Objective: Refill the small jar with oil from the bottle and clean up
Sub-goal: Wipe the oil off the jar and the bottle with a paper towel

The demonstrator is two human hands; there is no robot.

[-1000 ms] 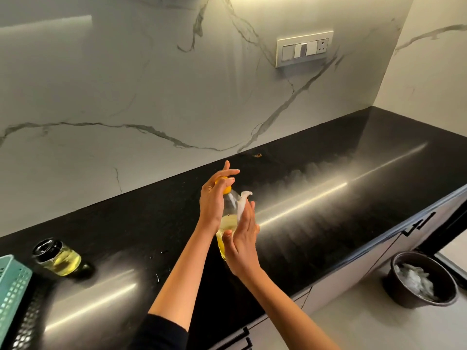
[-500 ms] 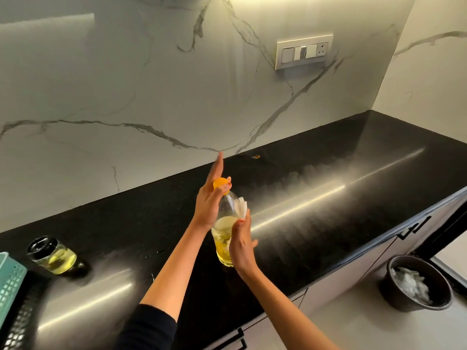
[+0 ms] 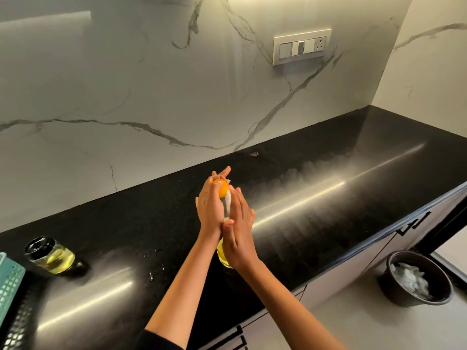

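At the far left edge, about 8 o'clock in the view, a teal basket [image 3: 10, 281] with a grid wall pokes into sight. Just to its right, at its 2 o'clock, the small jar [image 3: 50, 256] stands on the black table [image 3: 328, 223]. It is clear glass with a black lid on, and pale yellow oil fills most of it. Between the jar and the arms, a few wet drops [image 3: 151, 275] glint on the table.

The bottle [image 3: 223, 255] is near the middle of the view, close to the table's front edge. Both hands largely hide it. Only its lower body, holding yellow oil, and its orange cap [image 3: 223, 189] show.

The left hand [image 3: 211, 205] comes up from 7 o'clock. Its palm and thumb wrap the cap and neck, and its fingertips point toward 1 o'clock. The right hand [image 3: 238, 236] comes in from 5 o'clock with its fingers straight and close together. It lies flat against the bottle's right side and presses a white tissue [image 3: 228, 202] to the glass just under the cap.

At 1 o'clock, a switch plate [image 3: 302, 46] sits on the marble wall [image 3: 126, 84]. At 4 o'clock, on the floor beside the cabinets, a dark bin [image 3: 389, 286] holds crumpled white material.
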